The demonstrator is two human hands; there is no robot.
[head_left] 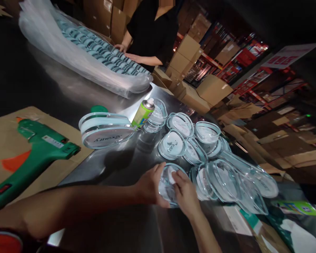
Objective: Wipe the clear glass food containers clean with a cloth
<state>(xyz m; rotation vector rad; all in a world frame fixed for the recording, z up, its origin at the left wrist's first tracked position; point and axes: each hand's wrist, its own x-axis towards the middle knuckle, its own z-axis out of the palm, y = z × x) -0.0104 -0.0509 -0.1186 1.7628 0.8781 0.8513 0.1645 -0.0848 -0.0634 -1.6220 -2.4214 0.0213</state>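
Observation:
Both my hands meet on one clear plastic lid [168,182] with a white label, lying on the shiny metal table [126,161]. My left hand [150,185] grips its left rim. My right hand [185,191] presses fingers on its top at the right. Several more clear lids [226,179] lie scattered just right of my hands. A stack of lids [105,129] stands further back, left of centre.
A green glue gun [34,154] lies on cardboard at the left. A green spray can [143,113] stands behind the lids. A long plastic bag of lids [94,52] lies at the back, where a person in black rests both hands. Cardboard boxes fill the right.

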